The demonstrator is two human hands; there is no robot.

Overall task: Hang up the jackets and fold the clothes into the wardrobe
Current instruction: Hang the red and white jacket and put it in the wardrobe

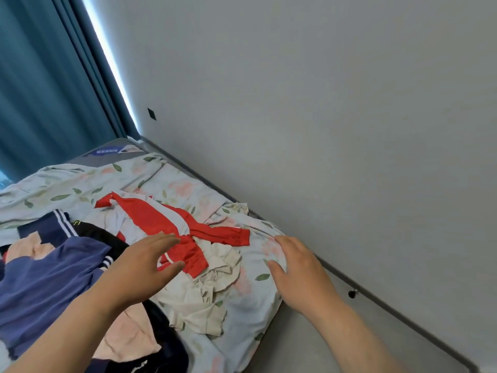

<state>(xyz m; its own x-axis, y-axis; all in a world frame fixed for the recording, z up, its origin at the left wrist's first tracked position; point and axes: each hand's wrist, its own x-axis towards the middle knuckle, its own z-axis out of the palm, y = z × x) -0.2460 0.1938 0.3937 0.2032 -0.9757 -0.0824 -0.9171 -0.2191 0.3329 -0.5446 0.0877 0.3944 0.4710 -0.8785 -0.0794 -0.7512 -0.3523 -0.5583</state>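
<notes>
A grey wall (322, 103) fills the upper right of the frame and a teal curtain (40, 90) the upper left. Below them a bed (115, 154) under a flowered sheet (67, 181) runs from centre left down to the lower middle. The clothes lie loose on it: a red top (161, 219) with white trim is spread across the centre, a crumpled cream garment (209, 292) lies just below it, and a blue garment (45, 281) and a pink cloth (126, 337) are heaped at lower left. Nothing looks folded or hung, and no wardrobe is in view, so the task seems to be at its start, at the step of picking a first piece from the pile. The left hand (142, 265) reaches in from lower left with fingers straight and spread, its tips over the lower end of the red top. It holds nothing, and whether it touches the cloth cannot be told. The right hand (298, 270), at lower centre right, is flat and relaxed on a bulge of the sheet just beside the cream garment, gripping nothing. The next move probably calls for closing the left fingers on the red top and lifting it clear of the cream garment, which it overlaps. The right hand would then take the other end to shake it out. If it proves to be a jacket it will need a hanger, and none is visible.
</notes>
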